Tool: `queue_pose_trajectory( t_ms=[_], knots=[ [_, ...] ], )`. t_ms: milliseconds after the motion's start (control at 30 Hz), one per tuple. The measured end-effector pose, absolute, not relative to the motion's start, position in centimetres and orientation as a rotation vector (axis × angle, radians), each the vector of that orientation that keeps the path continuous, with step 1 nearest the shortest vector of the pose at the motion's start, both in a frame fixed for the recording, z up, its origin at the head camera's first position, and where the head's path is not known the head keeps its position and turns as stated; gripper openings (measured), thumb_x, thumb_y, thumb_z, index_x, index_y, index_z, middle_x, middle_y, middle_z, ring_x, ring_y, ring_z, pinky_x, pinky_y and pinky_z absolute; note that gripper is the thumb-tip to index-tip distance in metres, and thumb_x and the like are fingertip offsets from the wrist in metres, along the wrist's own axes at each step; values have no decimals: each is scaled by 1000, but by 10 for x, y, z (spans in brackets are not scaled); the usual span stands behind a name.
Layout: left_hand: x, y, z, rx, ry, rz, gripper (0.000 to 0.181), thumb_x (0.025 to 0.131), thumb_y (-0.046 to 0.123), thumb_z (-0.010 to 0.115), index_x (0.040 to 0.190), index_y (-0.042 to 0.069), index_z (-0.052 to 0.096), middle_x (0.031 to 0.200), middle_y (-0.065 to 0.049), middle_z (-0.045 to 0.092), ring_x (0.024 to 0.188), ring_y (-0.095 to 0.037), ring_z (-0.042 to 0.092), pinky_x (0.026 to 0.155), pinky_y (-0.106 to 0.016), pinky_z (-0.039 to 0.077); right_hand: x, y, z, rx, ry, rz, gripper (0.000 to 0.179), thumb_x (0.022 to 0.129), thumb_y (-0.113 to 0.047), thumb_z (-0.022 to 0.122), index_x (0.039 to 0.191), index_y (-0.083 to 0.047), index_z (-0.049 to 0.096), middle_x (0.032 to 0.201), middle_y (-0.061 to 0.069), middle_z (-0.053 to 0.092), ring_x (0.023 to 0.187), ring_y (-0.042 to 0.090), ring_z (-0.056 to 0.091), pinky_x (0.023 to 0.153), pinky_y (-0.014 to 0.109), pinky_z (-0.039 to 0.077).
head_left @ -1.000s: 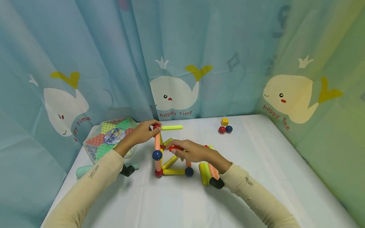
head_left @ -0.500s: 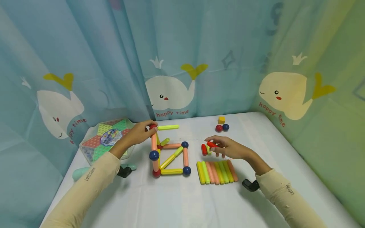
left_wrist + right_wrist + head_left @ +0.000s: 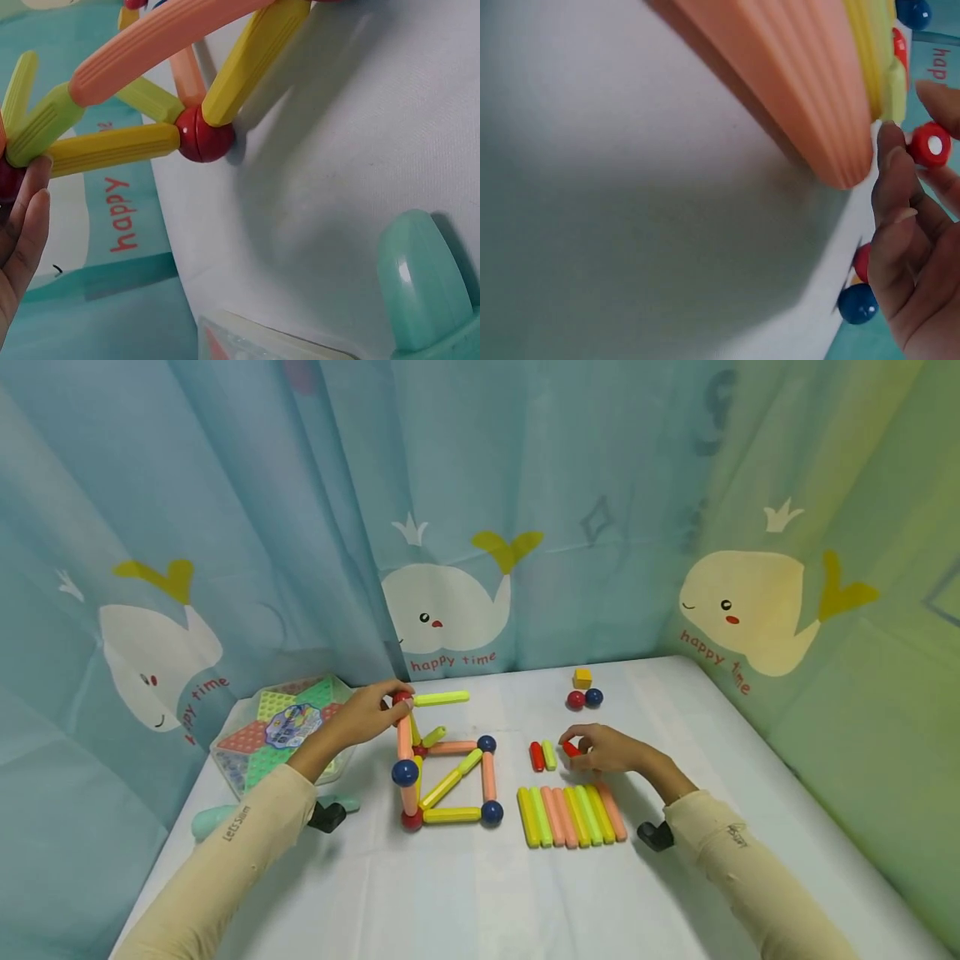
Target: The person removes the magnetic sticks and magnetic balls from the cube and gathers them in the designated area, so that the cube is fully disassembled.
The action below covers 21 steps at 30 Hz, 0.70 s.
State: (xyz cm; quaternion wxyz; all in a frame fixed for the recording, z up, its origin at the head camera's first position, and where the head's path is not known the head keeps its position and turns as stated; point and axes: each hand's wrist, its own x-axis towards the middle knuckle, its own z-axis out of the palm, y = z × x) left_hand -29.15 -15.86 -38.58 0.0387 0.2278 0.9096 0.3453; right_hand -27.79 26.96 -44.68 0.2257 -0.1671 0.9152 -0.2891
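Note:
My left hand (image 3: 367,714) grips the red ball (image 3: 402,698) at the top of a frame of sticks and balls. From that ball a lime stick (image 3: 442,698) juts to the right, and a salmon stick (image 3: 405,735) slants to a blue ball (image 3: 405,772). The frame's square base has a slanting yellow-and-lime diagonal (image 3: 448,782). My right hand (image 3: 611,750) pinches a short red stick (image 3: 572,749) low over the table; its white-dotted end (image 3: 931,144) shows in the right wrist view. Beside it lie another short red stick (image 3: 536,757) and a short lime one (image 3: 550,755).
A row of several long sticks (image 3: 570,816) lies in front of the right hand. At the back right sit a yellow cube (image 3: 582,678), a red ball (image 3: 575,699) and a blue ball (image 3: 594,697). A star-patterned board (image 3: 270,727) and a teal object (image 3: 213,820) lie left.
My right hand has moved from the frame over to the right with the short red stick, then lowered it beside the other short sticks. The left hand has kept its hold on the top ball.

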Motion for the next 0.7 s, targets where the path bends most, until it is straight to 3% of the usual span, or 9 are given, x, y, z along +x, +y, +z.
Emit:
queue_pose_trajectory(
  t_ms=[167, 367, 533, 700],
  knots=[
    [-293, -159, -389, 713, 2767, 1066, 34, 104, 28, 55, 130, 7, 60, 106, -9, 64, 83, -30, 65, 69, -30, 51, -288, 267, -457, -454, 2542, -710, 45, 88, -31, 78, 125, -13, 61, 96, 7, 60, 80, 20, 55, 71, 30, 48],
    [-294, -159, -389, 710, 2768, 1063, 34, 104, 28, 55, 130, 7, 60, 105, -9, 64, 77, -20, 62, 69, -30, 51, -294, 264, -461, -486, 2606, -632, 55, 84, -43, 80, 123, -11, 62, 90, 4, 61, 83, 19, 55, 74, 31, 48],
    [-293, -160, -389, 719, 2766, 1069, 34, 104, 28, 54, 130, 7, 60, 106, -9, 64, 76, -16, 61, 69, -30, 51, -292, 260, -456, -479, 2574, -602, 65, 80, -41, 84, 128, -8, 58, 95, 6, 66, 83, 19, 59, 79, 36, 54],
    [-293, -159, -388, 688, 2772, 1063, 33, 104, 29, 54, 130, 9, 60, 106, -8, 63, 77, -18, 61, 70, -31, 52, -289, 260, -455, -498, 2559, -644, 60, 83, -35, 83, 130, -7, 58, 100, 7, 67, 85, 19, 60, 81, 35, 56]
  ],
)
